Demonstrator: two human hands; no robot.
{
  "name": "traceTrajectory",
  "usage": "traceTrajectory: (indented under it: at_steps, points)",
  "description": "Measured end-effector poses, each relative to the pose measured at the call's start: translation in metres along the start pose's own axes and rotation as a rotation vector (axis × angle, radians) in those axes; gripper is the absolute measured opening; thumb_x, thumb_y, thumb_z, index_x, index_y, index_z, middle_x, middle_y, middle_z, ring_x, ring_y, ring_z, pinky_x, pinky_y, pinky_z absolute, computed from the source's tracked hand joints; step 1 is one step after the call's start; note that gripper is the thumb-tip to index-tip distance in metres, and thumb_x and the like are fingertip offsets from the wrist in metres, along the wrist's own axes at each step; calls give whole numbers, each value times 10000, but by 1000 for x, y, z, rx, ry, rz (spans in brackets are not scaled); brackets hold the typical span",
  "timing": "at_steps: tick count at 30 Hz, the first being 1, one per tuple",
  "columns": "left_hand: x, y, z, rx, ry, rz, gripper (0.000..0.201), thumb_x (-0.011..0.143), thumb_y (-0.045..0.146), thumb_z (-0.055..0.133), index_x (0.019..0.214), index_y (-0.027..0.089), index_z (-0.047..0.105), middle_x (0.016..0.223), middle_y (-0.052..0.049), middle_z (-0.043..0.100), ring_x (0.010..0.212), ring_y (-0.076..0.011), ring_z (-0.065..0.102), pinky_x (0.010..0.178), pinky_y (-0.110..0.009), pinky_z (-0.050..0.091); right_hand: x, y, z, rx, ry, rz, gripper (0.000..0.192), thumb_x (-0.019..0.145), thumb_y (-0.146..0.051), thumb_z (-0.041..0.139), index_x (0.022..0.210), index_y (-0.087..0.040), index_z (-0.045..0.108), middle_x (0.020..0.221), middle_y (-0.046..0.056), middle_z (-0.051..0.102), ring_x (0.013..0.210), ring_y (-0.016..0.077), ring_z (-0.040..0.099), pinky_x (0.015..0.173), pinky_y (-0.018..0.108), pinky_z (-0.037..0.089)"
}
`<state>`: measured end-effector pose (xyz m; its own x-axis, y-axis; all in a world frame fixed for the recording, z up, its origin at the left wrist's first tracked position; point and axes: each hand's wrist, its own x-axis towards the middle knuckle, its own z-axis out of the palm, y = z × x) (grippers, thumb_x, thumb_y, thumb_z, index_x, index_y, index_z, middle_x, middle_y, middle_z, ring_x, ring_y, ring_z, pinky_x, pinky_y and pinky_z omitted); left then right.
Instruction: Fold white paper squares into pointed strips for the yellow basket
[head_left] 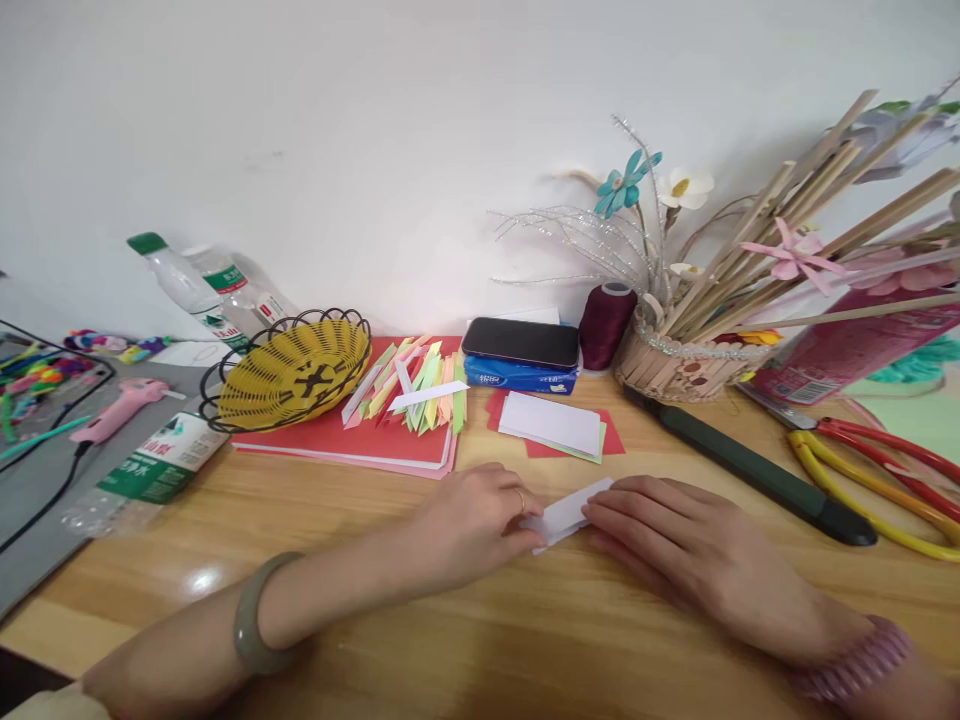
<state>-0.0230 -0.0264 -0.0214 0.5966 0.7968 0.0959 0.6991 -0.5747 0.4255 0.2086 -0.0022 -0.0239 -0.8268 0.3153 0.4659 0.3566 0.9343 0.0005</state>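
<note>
A small folded white paper (pixel 568 513) lies on the wooden table (pixel 480 640). My left hand (pixel 480 520), with a ring and a green bangle on the wrist, presses on the paper's left end. My right hand (pixel 675 545), with a pink band at the wrist, lies flat on its right end. Both hands hold the paper down between them. Behind them, a stack of white and coloured sheets (pixel 551 424) rests on red paper. A pile of folded coloured paper strips (pixel 412 385) sits on a red sheet (pixel 337 440).
A yellow wire basket (pixel 292 375), plastic bottles (pixel 150 465), a pink glue gun (pixel 120 408), a phone (pixel 521 342) on a blue tissue pack, a maroon thread spool (pixel 604 325), a basket of sticks and paper flowers (pixel 675 365), a dark knife (pixel 757 470) and red-yellow scissors (pixel 877 470).
</note>
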Motion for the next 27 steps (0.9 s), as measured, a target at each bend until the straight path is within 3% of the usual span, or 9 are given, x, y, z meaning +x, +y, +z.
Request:
traceTrajectory:
  at_steps: [2,7,13,20,24,27]
  points:
    - [2,0,0,-110,-3,-56,117,834,184,563,827,175,679,787,-6,683,739,-131,605,688,-207,447,3,-5,-2,14,14,-57,251,930,-140,346,1058,-116,561,917,90,658,863,183,582,701,323,492]
    - [4,-1,1,-218,-23,-161,139,813,154,554,770,173,685,724,20,685,638,-102,587,590,-173,409,8,-15,3,16,-96,-77,305,938,-137,309,1128,-105,545,992,95,650,911,188,573,778,342,492]
    - [3,2,4,-130,81,-102,136,799,193,593,694,152,670,649,-3,659,629,-120,573,595,-194,414,6,-15,4,-85,-66,-29,363,942,-125,233,1130,-83,540,920,113,651,855,186,581,725,345,505]
    - [3,5,4,-118,106,-184,98,760,123,610,678,150,657,633,8,632,591,-103,550,556,-180,402,9,-17,-2,-85,29,-103,358,927,-73,252,985,-115,603,947,69,680,879,198,596,747,345,489]
    - [0,5,4,-97,94,-230,122,771,133,592,664,169,638,609,27,600,590,-105,540,561,-193,404,6,-17,2,44,-44,-46,339,941,-116,255,957,-110,594,902,80,667,832,189,594,714,327,499]
    - [-2,4,5,-52,145,-217,37,755,152,615,722,164,605,705,17,597,656,-119,542,588,-212,432,3,-16,7,107,-96,0,321,947,-141,257,963,-115,576,946,95,644,881,191,577,742,325,493]
